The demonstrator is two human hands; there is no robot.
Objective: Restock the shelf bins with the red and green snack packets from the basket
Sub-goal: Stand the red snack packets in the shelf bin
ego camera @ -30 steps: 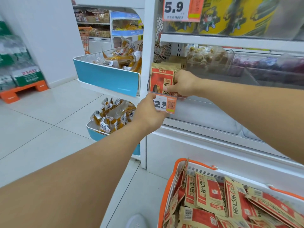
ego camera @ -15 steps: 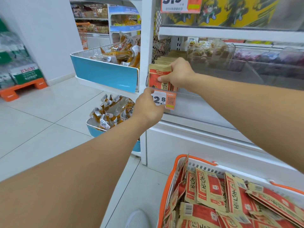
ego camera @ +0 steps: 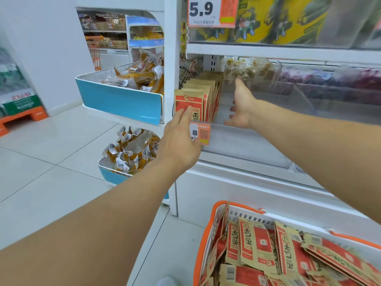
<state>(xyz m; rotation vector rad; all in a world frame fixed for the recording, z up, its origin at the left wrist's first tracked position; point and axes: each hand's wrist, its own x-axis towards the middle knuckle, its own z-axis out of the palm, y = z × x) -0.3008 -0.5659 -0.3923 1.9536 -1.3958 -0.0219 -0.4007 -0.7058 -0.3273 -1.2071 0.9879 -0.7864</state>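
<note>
- The left hand (ego camera: 179,139) lies flat, fingers straight, its fingertips (ego camera: 186,112) pressing the front red packet (ego camera: 188,102) of the row of packets (ego camera: 208,93) standing in the shelf bin (ego camera: 247,139); it grips nothing.
- Just under those fingers, partly covered, hangs an orange price tag (ego camera: 203,134).
- To the right of that row, the right hand (ego camera: 242,107) is spread, fingers apart, holding nothing, over the bin's bare part.
- Below both hands, well apart, the orange basket (ego camera: 208,230) holds more loose red packets (ego camera: 255,242).
- Left of the left hand, blue bins (ego camera: 119,102) hold yellow snacks (ego camera: 142,76).
</note>
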